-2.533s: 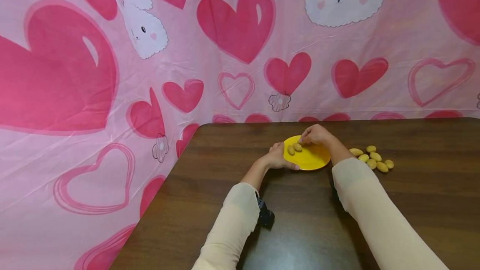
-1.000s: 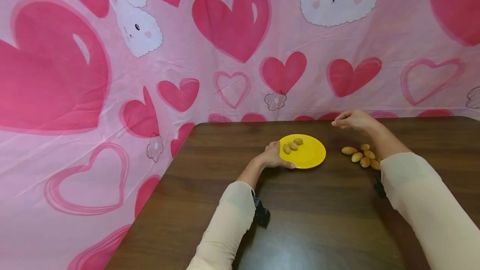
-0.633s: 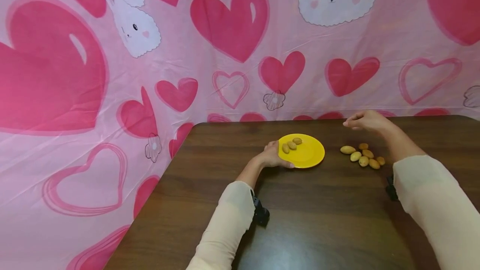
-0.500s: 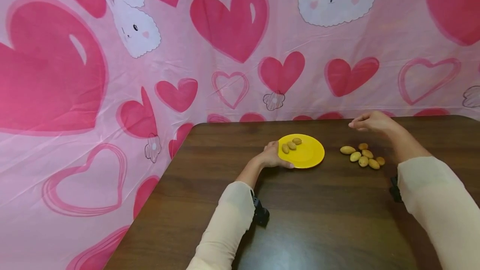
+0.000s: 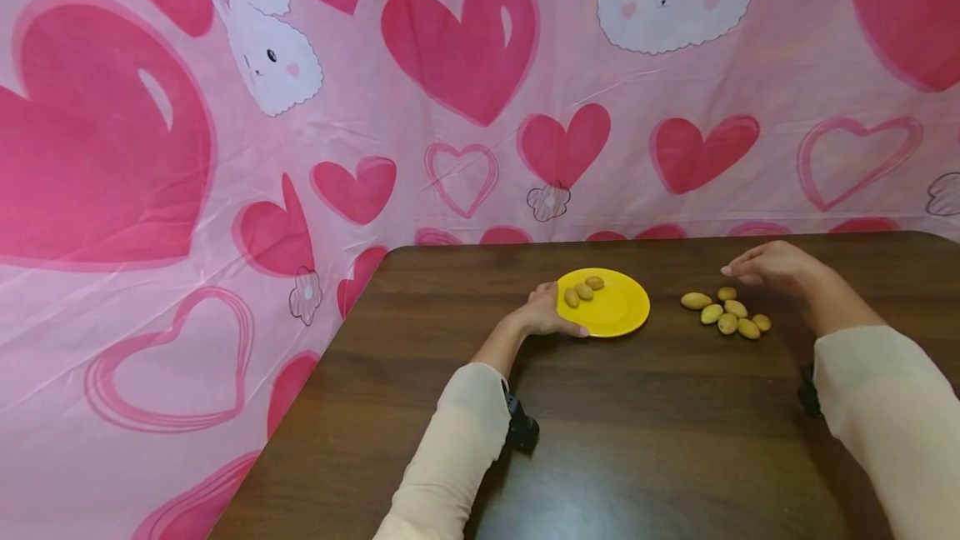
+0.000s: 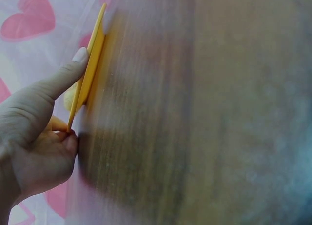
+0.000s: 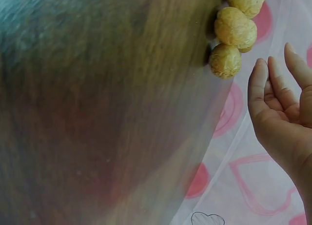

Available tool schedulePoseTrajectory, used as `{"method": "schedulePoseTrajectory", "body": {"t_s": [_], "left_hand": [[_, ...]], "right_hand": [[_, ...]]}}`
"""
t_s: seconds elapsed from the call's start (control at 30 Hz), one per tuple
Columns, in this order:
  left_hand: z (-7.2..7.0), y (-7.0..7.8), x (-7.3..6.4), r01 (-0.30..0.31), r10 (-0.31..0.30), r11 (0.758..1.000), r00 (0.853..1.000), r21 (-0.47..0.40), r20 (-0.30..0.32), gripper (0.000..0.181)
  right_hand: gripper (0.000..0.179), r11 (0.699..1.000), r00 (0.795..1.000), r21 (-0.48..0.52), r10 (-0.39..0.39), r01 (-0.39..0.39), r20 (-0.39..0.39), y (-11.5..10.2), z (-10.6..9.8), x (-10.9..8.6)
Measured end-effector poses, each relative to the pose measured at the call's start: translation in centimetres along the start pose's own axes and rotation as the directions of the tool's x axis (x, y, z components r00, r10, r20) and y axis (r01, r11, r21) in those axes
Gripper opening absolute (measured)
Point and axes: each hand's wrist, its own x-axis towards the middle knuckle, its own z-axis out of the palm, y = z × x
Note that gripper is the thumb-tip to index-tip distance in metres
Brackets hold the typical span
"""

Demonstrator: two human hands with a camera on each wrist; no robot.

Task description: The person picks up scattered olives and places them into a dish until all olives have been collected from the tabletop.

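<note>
A round yellow plate (image 5: pixel 618 311) lies on the table, with 3 small yellow-brown potatoes (image 5: pixel 584 291) near its left side. My left hand (image 5: pixel 547 312) holds the plate's left edge, thumb along the near rim; the left wrist view shows the thumb (image 6: pixel 68 74) and curled fingers at the rim. Right of the plate sits a loose cluster of several more potatoes (image 5: pixel 727 322), rough-skinned in the right wrist view. Just above and behind that cluster hovers my right hand (image 5: pixel 780 265), its fingers (image 7: pixel 257 86) relaxed and parted from the thumb, holding nothing.
The brown wooden table (image 5: pixel 637 415) runs back to a pink cloth (image 5: pixel 465 65) printed with hearts, which also hangs along the left side. A small black wrist camera (image 5: pixel 522 427) sits on the left sleeve.
My right hand was over the plate, left a third potato there, moved right past the cluster and then came down towards it. The left hand stays on the plate's edge.
</note>
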Motion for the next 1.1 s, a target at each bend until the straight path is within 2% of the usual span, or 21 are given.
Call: {"method": "schedulePoseTrajectory", "body": {"t_s": [0.37,0.57,0.77,0.9,1.1], "left_hand": [[0.0,0.1,-0.2,0.016,-0.016,1.000,1.000,0.002,0.006,0.099],[0.0,0.2,-0.2,0.024,-0.024,1.000,1.000,0.006,0.008,0.098],[-0.1,0.2,-0.1,0.044,-0.044,0.999,0.999,0.004,0.009,0.100],[-0.1,0.2,-0.1,0.037,-0.037,0.999,0.999,0.006,0.011,0.099],[0.0,0.2,-0.1,0.028,-0.028,0.999,1.000,0.016,0.006,0.099]], "right_hand": [[0.040,0.993,0.997,0.089,0.069,-0.073,0.044,0.5,0.5,0.1],[0.034,0.988,0.992,0.119,0.089,-0.100,0.094,0.2,0.8,0.0],[0.030,0.986,0.989,0.120,0.100,-0.113,0.107,-0.3,0.9,0.2],[0.023,0.985,0.988,0.117,0.113,-0.126,0.107,-0.2,1.1,0.5],[0.022,0.985,0.987,0.112,0.115,-0.128,0.115,0.4,1.2,0.7]]}}
